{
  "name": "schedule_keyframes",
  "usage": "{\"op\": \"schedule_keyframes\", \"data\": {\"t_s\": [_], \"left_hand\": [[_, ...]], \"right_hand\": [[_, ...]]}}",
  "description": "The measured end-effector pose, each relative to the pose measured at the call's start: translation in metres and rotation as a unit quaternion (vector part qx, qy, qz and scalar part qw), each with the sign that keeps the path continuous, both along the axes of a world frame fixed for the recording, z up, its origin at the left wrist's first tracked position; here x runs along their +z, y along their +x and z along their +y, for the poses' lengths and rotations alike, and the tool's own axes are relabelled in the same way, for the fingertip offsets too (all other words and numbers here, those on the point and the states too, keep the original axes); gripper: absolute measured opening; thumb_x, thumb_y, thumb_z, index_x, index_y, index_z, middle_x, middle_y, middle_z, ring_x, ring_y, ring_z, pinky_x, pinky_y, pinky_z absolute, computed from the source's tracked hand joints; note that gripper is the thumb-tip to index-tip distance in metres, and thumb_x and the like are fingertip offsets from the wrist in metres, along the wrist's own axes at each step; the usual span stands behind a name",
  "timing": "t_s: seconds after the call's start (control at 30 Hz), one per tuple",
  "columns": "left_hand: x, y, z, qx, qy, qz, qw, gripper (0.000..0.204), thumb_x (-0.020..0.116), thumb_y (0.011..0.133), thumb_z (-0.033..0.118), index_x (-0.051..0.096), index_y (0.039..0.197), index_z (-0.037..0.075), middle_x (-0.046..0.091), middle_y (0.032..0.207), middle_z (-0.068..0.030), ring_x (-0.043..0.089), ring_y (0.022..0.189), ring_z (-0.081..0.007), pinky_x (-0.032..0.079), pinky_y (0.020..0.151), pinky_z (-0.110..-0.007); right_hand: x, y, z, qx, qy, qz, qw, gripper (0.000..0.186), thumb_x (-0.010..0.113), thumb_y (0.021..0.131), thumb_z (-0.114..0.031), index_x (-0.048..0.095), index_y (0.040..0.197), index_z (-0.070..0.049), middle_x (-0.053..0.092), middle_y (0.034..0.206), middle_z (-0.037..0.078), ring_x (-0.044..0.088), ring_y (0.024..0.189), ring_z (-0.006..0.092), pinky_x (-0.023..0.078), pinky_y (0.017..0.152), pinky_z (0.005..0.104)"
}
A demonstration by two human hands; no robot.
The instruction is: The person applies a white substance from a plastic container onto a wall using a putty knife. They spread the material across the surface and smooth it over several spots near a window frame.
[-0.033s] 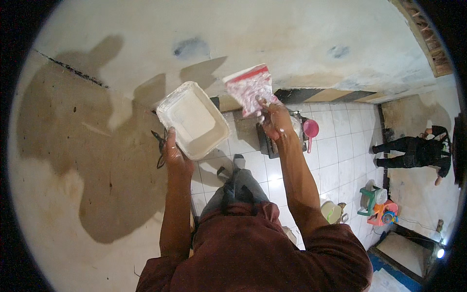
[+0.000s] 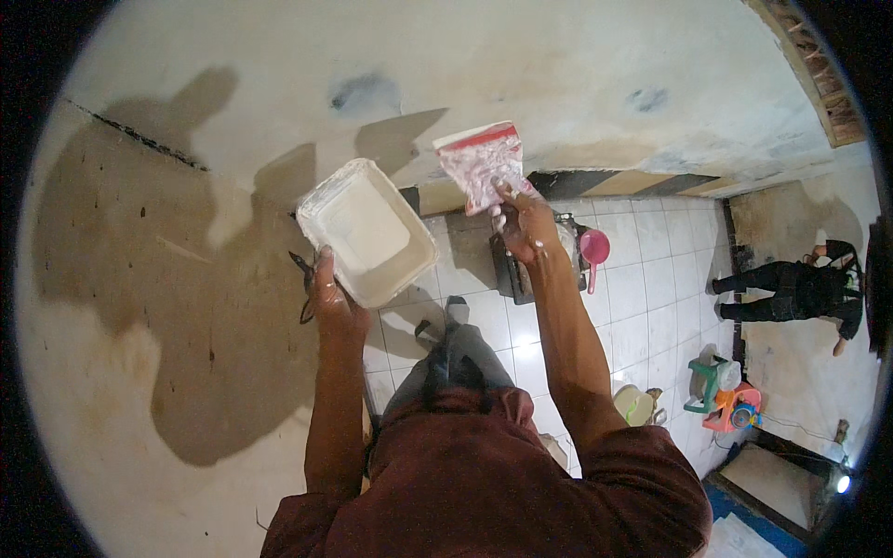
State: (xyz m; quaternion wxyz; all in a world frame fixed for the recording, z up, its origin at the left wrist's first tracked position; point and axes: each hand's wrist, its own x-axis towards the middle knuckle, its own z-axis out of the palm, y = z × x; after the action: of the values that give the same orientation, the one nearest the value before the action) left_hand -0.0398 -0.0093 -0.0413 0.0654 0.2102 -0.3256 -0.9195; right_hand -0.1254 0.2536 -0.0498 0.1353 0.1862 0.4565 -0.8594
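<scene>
My left hand grips the near-left edge of a rectangular white tub, its thumb on the rim. The tub is tilted, and pale filler coats its inside and rim. In my right hand is a wide putty scraper with a red band near its pale far edge. Wet white filler smears its blade and spots my fingers. The scraper is to the right of the tub, apart from it, in front of the wall. Its handle is mostly hidden by my fingers.
Below my right hand, a dark box-shaped stand is on the white tiled floor, beside a pink dipper. A pale basin, a green stool and an orange stool are farther right. Another person stands at the far right.
The scraper has shifted very slightly to the right and turned a little. The tub has moved slightly, and both hands keep their holds.
</scene>
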Motion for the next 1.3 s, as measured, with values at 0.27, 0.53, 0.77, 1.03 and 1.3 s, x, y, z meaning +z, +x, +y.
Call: {"op": "schedule_keyframes", "data": {"t_s": [0.27, 0.53, 0.77, 1.03, 1.3], "left_hand": [[-0.013, 0.022, -0.017, -0.015, -0.058, -0.031, 0.998, 0.053, 0.049, 0.093, 0.032, 0.040, 0.130, -0.004, 0.054, 0.122, -0.0174, 0.055, 0.112, -0.0284, 0.046, 0.095, -0.041], [-0.010, 0.028, -0.027, 0.010, -0.043, -0.038, 0.998, 0.059, 0.053, 0.090, 0.035, 0.038, 0.133, -0.002, 0.052, 0.127, -0.0178, 0.052, 0.116, -0.0314, 0.045, 0.098, -0.045], [0.011, 0.030, -0.024, 0.010, -0.022, -0.047, 0.999, 0.062, 0.055, 0.089, 0.038, 0.037, 0.135, 0.000, 0.051, 0.129, -0.0169, 0.052, 0.116, -0.0314, 0.046, 0.098, -0.046], [-0.001, 0.035, -0.030, 0.014, -0.048, -0.065, 0.997, 0.061, 0.053, 0.090, 0.039, 0.037, 0.135, 0.001, 0.050, 0.129, -0.0151, 0.052, 0.116, -0.0318, 0.046, 0.097, -0.047], [0.004, 0.034, -0.029, 0.007, -0.042, -0.044, 0.998, 0.060, 0.052, 0.090, 0.039, 0.037, 0.135, 0.002, 0.050, 0.129, -0.0153, 0.051, 0.117, -0.0311, 0.045, 0.097, -0.046]], "right_hand": [[-0.032, -0.075, 0.010, -0.129, -0.040, -0.011, 0.991, 0.022, 0.065, 0.081, -0.004, 0.059, 0.102, -0.004, 0.063, 0.090, 0.005, 0.059, 0.070, 0.0162, 0.048, 0.053, 0.0281], [-0.037, -0.125, 0.015, -0.148, 0.074, 0.067, 0.984, 0.011, 0.056, 0.089, -0.009, 0.061, 0.096, -0.003, 0.064, 0.086, 0.006, 0.059, 0.073, 0.0154, 0.050, 0.058, 0.0295], [0.146, -0.150, -0.002, -0.174, 0.179, 0.145, 0.957, 0.017, 0.057, 0.088, -0.018, 0.062, 0.088, -0.002, 0.058, 0.067, 0.006, 0.050, 0.051, 0.0139, 0.039, 0.045, 0.0254], [0.010, -0.093, 0.034, -0.169, 0.124, 0.105, 0.972, 0.010, 0.050, 0.088, -0.013, 0.057, 0.091, -0.006, 0.058, 0.075, 0.005, 0.052, 0.057, 0.0146, 0.042, 0.049, 0.0265], [-0.049, -0.163, 0.038, -0.168, 0.156, 0.064, 0.971, 0.013, 0.057, 0.086, -0.014, 0.058, 0.077, -0.004, 0.059, 0.068, 0.005, 0.056, 0.054, 0.0135, 0.040, 0.043, 0.0249]]}}
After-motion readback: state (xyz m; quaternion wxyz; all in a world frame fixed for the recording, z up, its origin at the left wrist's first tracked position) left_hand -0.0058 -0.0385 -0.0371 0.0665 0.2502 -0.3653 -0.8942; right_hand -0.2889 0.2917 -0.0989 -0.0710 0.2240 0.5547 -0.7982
